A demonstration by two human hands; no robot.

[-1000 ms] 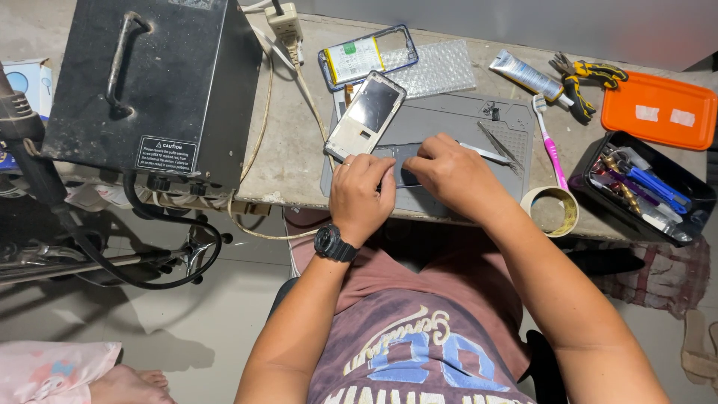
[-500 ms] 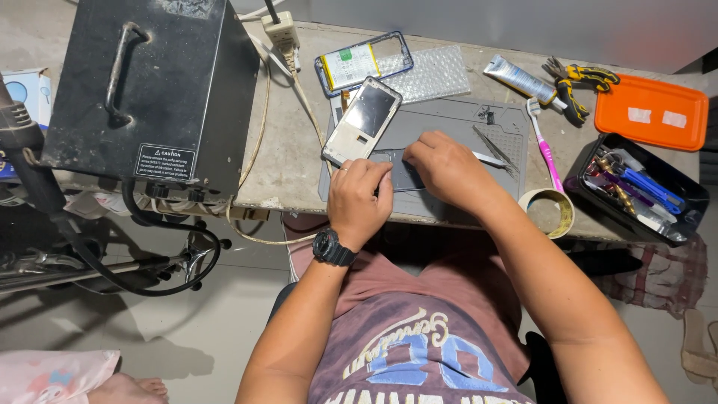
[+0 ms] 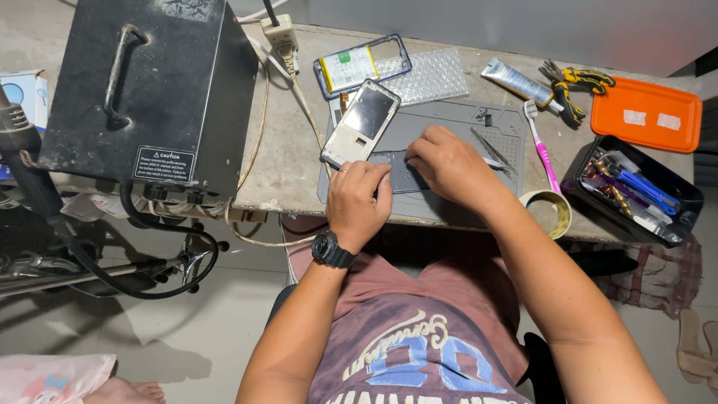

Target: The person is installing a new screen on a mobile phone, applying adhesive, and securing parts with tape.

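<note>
Gray and a bit dirty, the tabletop (image 3: 292,157) holds a gray work mat (image 3: 449,127) where both hands meet. Lying on that mat is a thin dark flat part (image 3: 407,176), and both hands press on it. Curled fingers of the left hand (image 3: 357,202) bend down onto the part's near edge, and the right hand (image 3: 449,166) lies over its far side with bent fingers (image 3: 416,152); whether either hand really pinches the part cannot be told. Just past the left fingers leans a phone back shell (image 3: 360,123), and beyond it lies a phone frame with a battery (image 3: 360,66) next to bubble wrap (image 3: 434,75). To the right of the right fingers are metal tweezers (image 3: 493,152), a pink toothbrush (image 3: 541,146) and a tape roll (image 3: 547,212). Farther right sits a black tray (image 3: 684,196) full of small tools with blue and red handles, and beyond it an orange tray (image 3: 647,116) with two white bits in it. Far left of the left fingers stands a big black box (image 3: 149,97).
</note>
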